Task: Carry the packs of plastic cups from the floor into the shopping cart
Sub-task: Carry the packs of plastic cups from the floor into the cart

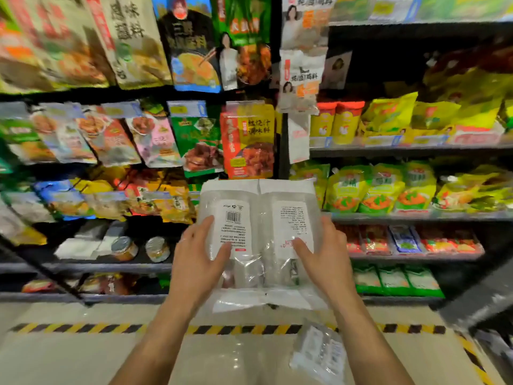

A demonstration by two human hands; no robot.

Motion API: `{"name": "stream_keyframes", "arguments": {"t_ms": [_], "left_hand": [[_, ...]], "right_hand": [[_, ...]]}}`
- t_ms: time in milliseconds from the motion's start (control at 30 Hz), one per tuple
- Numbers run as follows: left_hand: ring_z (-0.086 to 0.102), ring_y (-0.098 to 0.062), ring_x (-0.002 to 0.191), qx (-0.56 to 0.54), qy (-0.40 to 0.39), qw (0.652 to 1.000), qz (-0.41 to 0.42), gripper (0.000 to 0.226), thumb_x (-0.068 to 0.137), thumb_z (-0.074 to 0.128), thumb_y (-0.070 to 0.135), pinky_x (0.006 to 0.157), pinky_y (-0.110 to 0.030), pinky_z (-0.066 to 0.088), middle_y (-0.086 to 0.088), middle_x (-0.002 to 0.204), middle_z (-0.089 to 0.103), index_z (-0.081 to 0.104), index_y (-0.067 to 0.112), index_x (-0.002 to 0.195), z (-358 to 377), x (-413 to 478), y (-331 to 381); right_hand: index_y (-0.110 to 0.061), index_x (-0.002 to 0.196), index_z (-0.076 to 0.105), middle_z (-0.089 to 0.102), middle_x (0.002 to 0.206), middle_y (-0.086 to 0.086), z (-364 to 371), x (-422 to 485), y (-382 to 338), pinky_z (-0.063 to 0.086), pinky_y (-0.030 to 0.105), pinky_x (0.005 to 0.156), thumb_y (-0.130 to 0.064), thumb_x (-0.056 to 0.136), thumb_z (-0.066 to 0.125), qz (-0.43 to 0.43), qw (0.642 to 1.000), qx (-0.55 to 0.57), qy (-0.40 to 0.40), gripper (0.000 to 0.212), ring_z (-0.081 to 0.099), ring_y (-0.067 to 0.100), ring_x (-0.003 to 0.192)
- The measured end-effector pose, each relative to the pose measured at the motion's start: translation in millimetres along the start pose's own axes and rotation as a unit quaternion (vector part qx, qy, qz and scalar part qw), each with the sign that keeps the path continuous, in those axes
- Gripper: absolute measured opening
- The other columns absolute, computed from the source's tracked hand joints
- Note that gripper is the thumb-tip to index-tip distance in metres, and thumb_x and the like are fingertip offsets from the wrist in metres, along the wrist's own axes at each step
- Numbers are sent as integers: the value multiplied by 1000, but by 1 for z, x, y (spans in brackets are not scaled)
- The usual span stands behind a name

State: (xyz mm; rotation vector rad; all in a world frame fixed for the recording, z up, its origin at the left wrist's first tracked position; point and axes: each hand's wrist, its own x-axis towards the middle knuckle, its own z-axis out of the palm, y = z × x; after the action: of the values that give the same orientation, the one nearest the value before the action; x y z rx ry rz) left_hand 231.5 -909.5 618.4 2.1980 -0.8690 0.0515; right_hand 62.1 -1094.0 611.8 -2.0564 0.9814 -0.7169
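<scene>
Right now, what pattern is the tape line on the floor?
Black and yellow diagonal stripes on the floor tape, clearest in the head view.

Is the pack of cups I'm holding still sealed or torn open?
Sealed, as far as shows: the held pack has its clear wrap intact, end seams closed, gripped between left hand and right hand. Its far side is hidden.

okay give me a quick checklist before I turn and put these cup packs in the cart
1. Left hand gripping the held packs: ok.
2. Right hand gripping the other side: ok.
3. Packs lifted off the floor: ok.
4. Nothing left behind: not ok, another pack on the floor lies by the right forearm.
5. Shopping cart position: cannot tell, it is out of view.
6. Path underfoot: cannot tell beyond the striped tape.
</scene>
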Motion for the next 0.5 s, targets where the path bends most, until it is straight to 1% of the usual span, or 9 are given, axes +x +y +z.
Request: {"name": "stream_keyframes", "arguments": {"t_ms": [67, 167, 200, 267, 300, 367, 433, 500], "left_hand": [[39, -18, 131, 13, 44, 998, -32, 65, 89, 61, 46, 106, -40, 37, 0, 140, 47, 39, 22, 146, -31, -20, -13], [41, -17, 128, 48, 107, 989, -88, 67, 87, 61, 47, 104, -37, 37, 0, 140, 46, 38, 23, 146, -79, -56, -37], [40, -17, 129, 57, 124, 985, -107, 68, 87, 61, 48, 106, -38, 37, 0, 141, 46, 37, 24, 146, -96, -70, -45], [39, -17, 131, 68, 157, 974, -146, 68, 87, 61, 47, 105, -38, 37, 1, 143, 45, 37, 24, 147, -129, -99, -62], [40, -17, 132, 74, 177, 967, -167, 68, 87, 62, 46, 104, -38, 37, 1, 144, 45, 36, 25, 147, -145, -115, -70], [41, -19, 133, 81, 213, 950, -212, 68, 88, 64, 42, 101, -37, 39, 2, 146, 44, 36, 26, 147, -178, -148, -86], [42, -21, 132, 89, 242, 933, -249, 69, 88, 65, 40, 102, -37, 38, -1, 147, 43, 34, 27, 149, -211, -181, -105], [45, -22, 129, 104, 269, 915, -282, 69, 88, 65, 40, 101, -36, 38, -3, 144, 46, 34, 27, 148, -244, -213, -124]], "right_hand": [[-28, 146, 29, 50, 127, 0, 14, -4, -27, 34, 26, 77, -38, 88, 67, -43, 998, 23, -50, 70, 44, 11, 106], [-28, 146, 27, 55, 115, -12, 46, -17, -70, 35, 23, 74, -35, 90, 65, -96, 985, 43, -133, 69, 56, 14, 105], [-29, 147, 27, 56, 115, -13, 58, -24, -83, 36, 24, 75, -35, 90, 65, -115, 980, 43, -156, 69, 57, 15, 107], [-33, 149, 25, 55, 127, -11, 84, -40, -113, 41, 31, 82, -40, 88, 66, -156, 969, 41, -190, 74, 54, 18, 118], [-34, 150, 22, 52, 133, -9, 97, -50, -127, 42, 34, 87, -42, 87, 66, -174, 962, 36, -207, 77, 50, 18, 122], [-36, 151, 20, 49, 139, -4, 128, -73, -156, 39, 35, 89, -46, 87, 65, -205, 945, 41, -250, 79, 45, 20, 127], [-38, 151, 18, 50, 136, -4, 159, -100, -186, 40, 34, 87, -48, 86, 65, -240, 928, 52, -281, 81, 46, 21, 125], [-40, 148, 22, 54, 128, -4, 191, -132, -217, 46, 38, 86, -51, 83, 64, -271, 911, 56, -305, 79, 49, 21, 119]]}}
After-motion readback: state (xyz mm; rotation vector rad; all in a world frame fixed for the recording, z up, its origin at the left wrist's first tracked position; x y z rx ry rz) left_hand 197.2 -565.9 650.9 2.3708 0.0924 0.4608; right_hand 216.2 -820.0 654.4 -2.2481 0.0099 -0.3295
